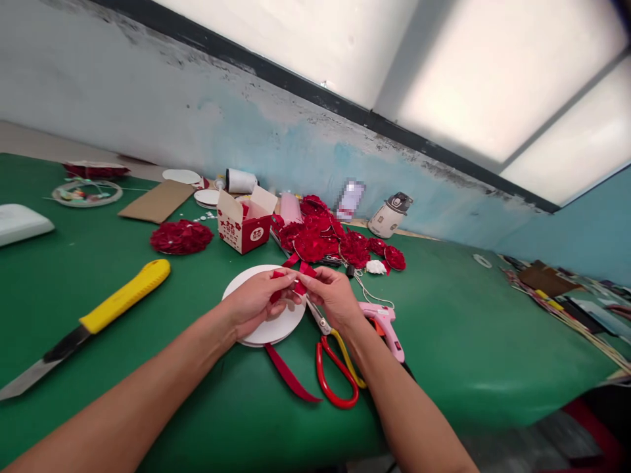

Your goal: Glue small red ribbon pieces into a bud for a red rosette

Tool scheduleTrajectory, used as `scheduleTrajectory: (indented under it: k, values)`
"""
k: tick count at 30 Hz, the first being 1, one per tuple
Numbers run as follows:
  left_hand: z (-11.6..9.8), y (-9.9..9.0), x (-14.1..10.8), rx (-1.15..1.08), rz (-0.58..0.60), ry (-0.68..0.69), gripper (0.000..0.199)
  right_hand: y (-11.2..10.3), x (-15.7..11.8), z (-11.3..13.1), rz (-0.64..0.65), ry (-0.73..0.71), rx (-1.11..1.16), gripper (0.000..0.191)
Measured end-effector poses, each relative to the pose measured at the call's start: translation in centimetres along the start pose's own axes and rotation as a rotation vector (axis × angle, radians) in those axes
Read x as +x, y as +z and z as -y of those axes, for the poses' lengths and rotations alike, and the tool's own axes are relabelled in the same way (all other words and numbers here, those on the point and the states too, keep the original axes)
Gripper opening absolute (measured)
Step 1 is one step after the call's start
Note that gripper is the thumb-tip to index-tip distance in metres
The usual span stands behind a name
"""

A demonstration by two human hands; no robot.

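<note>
Green tabletop spreads all around. From my grip, red flowers heap at one o'clock, a white disc lies at eight, scissors at five. Dead centre, my left hand and right hand together pinch red ribbon.

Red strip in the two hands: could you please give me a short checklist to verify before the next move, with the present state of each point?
1. Red strip pinched by both left hand and right hand: ok.
2. White disc below the hands: ok.
3. Scissors close by: ok, they lie beside the right hand.
4. Scissors fully shut: cannot tell, the tips are hidden.
5. Knife covered: not ok, its blade is bare, though apart from the left arm.
6. Glue gun cool: cannot tell from the picture.
</note>
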State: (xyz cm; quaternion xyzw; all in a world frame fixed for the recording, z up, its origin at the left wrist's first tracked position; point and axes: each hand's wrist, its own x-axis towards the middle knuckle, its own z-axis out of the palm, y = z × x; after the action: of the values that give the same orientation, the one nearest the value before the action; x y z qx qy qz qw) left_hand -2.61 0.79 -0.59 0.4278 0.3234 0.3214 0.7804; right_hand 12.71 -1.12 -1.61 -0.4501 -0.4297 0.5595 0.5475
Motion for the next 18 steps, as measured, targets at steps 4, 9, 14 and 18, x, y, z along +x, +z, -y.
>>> scheduleTrajectory:
  k: [4,9,14,18]
  values:
    - [0.01,0.20,-0.06,0.067,0.017,0.025,0.020,0.21,0.01,-0.02,-0.056,-0.004,0.028,0.030]
    - [0.47,-0.24,0.08,0.148,0.039,0.047,0.024,0.36,-0.15,0.05,-0.052,0.040,0.103,0.031]
    - [0.30,-0.46,0.07,0.129,0.057,0.029,0.021,0.14,-0.09,-0.13,0.055,0.136,0.181,0.029]
    - [0.00,-0.52,0.07,0.110,0.049,0.044,0.021,-0.13,0.12,-0.06,0.099,0.138,0.201,0.030]
